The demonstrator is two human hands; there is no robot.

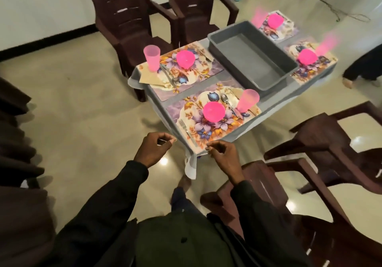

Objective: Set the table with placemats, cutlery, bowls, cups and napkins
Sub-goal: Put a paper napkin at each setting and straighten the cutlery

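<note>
While left hand and right hand hang loosely curled, empty, setting looks done; floral placemats seem fully laid. Grey plastic tub likely goes next.

A person is holding both arms out in front of the body, dark sleeves covering them to the wrists. The left arm is rising from 7 o'clock and angling toward 1 o'clock; the right arm is coming up from 5 o'clock and leaning toward 11 o'clock, so the two are converging. The left hand is hovering at 11 o'clock from the right hand, a little higher and well apart from it. Both hands are showing their backs to the camera, fingers loosely curling inward, each thumb sitting close to the forefinger. Neither hand is visibly gripping anything.
</note>
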